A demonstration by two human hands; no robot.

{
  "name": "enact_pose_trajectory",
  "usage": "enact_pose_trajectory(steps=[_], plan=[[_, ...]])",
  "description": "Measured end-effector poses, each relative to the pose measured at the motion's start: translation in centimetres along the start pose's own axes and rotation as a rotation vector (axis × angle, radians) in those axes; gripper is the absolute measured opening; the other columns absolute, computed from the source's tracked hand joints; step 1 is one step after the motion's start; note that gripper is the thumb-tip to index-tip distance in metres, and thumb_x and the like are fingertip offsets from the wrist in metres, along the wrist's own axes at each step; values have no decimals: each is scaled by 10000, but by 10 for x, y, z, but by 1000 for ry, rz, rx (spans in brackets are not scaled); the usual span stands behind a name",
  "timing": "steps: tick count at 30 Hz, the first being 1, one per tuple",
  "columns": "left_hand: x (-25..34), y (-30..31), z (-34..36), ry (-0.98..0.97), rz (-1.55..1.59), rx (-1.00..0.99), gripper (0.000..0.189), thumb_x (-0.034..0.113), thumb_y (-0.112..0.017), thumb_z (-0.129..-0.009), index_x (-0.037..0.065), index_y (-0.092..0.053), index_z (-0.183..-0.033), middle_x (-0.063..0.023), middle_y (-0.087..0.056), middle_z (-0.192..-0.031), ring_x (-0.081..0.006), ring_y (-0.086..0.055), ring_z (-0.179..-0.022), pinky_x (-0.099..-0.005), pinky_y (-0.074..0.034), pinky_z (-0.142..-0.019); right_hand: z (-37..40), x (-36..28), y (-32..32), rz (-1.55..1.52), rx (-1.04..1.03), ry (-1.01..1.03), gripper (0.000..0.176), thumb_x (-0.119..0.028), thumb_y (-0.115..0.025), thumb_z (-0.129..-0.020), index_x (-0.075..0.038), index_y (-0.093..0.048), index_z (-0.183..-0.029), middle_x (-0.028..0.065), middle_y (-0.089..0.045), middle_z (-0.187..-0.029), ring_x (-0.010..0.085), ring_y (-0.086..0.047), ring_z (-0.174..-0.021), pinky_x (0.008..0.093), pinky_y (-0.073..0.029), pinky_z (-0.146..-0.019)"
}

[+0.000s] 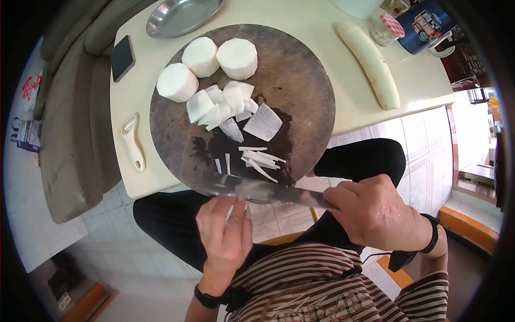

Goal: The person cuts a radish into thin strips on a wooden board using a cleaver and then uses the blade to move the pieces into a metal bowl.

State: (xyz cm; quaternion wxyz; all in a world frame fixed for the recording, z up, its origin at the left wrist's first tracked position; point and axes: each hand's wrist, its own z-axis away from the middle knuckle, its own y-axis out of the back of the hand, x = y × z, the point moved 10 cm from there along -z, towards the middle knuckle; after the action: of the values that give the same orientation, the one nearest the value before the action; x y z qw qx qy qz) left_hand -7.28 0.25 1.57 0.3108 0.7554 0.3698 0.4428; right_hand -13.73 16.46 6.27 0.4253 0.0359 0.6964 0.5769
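A knife [257,190] is being held level just past the near rim of the round cutting board [300,80]. Its handle is being enclosed by the right hand [375,212], fingers curled tight around it. The blade's flat is being touched by the left hand [225,233], fingers straight and pressed together, gripping nothing. Thin radish strips [260,158] are lying on the wet board just beyond the blade, with slices [225,104] and three thick chunks [201,56] farther back. A peeler [132,140], a phone [123,57] and a whole peeled radish [370,61] are resting on the pale surface [418,80]. A printed picture is being displayed on a blue mug [429,24]; its lettering cannot be read
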Motion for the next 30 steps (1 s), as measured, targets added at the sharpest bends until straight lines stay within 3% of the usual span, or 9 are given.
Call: enact_pose_trajectory(steps=[7, 14, 17, 19, 22, 30], plan=[[-6, -8, -16, 67, -112, -113, 471, 81, -794, -773, -36, -644, -1204, -147, -580, -1118, -327, -545, -991, -438, -405, -833, 17, 11, -2, -75, 8, -74, 130, 30, -657, -716, 22, -548, -784, 109, -537, -653, 287, -585, -507, 382, -435, -443], [-1, -11, -20, 59, -118, -127, 467, 93, -808, -778, -26, -648, -1200, -164, -567, -1153, -333, -540, -1009, -431, -403, -854, 33, 21, -2, -39, -64, -169, 135, 25, -674, -745, 24, -542, -769, 114, -526, -626, 304, -575, -502, 396, -422, -449], [-3, -11, -19, 82, -110, -117, 493, 89, -809, -772, -22, -648, -1225, -165, -577, -1226, -333, -538, -1050, -428, -401, -890, 28, 23, 3, 7, -45, -175, 139, 27, -677, -750, 18, -539, -761, 110, -519, -628, 303, -571, -511, 397, -419, -455], [1, -13, -18, 28, -172, -113, 513, 150, -800, -784, -11, -633, -1241, -174, -576, -1293, -333, -542, -1054, -451, -404, -850, 25, 25, 8, 53, -22, -183, 142, 26, -678, -754, 15, -537, -757, 108, -515, -629, 302, -568, -516, 397, -418, -458], [0, -12, -18, 80, -127, -124, 491, 110, -803, -779, -8, -652, -1231, -152, -585, -1289, -332, -529, -1102, -435, -390, -941, 22, 27, 9, 67, -29, -207, 148, 19, -685, -749, 11, -537, -754, 105, -507, -631, 301, -561, -522, 396, -414, -459], [3, -13, -16, 58, -133, -149, 474, 165, -783, -791, 4, -655, -1218, -147, -581, -1276, -323, -524, -1091, -456, -361, -919, 23, 22, 0, -38, -67, -188, 139, 16, -684, -765, 20, -546, -768, 121, -553, -648, 303, -598, -516, 391, -447, -466]])
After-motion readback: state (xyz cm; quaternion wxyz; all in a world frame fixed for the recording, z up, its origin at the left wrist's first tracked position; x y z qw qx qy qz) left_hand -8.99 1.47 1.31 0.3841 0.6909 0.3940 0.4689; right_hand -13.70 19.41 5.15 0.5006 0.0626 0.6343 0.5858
